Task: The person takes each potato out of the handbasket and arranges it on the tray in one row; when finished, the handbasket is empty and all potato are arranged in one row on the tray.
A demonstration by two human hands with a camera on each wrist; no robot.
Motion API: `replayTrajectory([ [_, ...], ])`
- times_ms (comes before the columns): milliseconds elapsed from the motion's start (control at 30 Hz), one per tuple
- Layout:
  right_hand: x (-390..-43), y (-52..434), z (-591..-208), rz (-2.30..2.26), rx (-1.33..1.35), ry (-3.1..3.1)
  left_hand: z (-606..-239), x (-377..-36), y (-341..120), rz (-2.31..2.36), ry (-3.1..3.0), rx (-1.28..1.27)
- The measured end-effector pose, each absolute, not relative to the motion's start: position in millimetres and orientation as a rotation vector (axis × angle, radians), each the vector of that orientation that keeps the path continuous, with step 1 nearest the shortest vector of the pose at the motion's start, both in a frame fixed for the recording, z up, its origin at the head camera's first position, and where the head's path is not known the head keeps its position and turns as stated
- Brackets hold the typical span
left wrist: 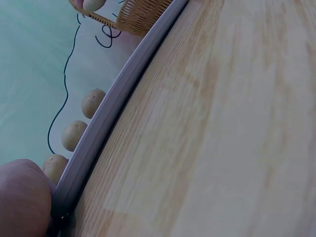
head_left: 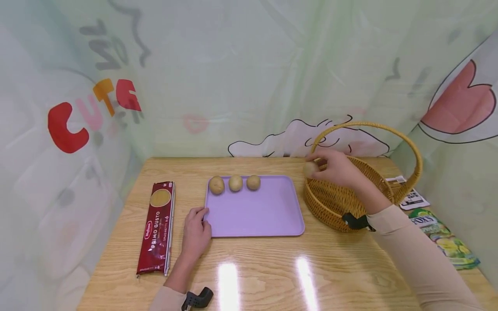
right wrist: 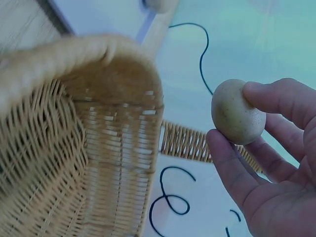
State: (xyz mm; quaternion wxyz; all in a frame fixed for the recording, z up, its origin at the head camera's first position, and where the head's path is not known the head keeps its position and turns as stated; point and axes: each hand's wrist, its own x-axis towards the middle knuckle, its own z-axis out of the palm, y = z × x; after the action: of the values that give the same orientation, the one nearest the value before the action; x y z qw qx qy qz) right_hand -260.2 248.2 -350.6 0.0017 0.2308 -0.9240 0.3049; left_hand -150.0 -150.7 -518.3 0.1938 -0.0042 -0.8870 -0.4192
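Your left hand point(head_left: 196, 233) lies flat on the counter point(head_left: 253, 276), its relaxed fingers touching the near-left corner of the tray point(head_left: 256, 216), with the spaghetti pack point(head_left: 157, 228) just beside it. 3 potatoes point(head_left: 235, 182) sit in a row along the tray's far edge. Your right hand point(head_left: 336, 167) pinches a 4th potato point(right wrist: 237, 111) between thumb and fingers above the basket point(head_left: 334, 201) rim.
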Motion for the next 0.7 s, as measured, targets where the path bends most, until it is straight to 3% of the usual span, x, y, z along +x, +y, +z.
replayTrajectory([
  [700,-270.7,189.9,-390.9,1.163,0.632,-2.96,-516.9,-151.5,-151.0,-1.181,-2.511,-0.003],
])
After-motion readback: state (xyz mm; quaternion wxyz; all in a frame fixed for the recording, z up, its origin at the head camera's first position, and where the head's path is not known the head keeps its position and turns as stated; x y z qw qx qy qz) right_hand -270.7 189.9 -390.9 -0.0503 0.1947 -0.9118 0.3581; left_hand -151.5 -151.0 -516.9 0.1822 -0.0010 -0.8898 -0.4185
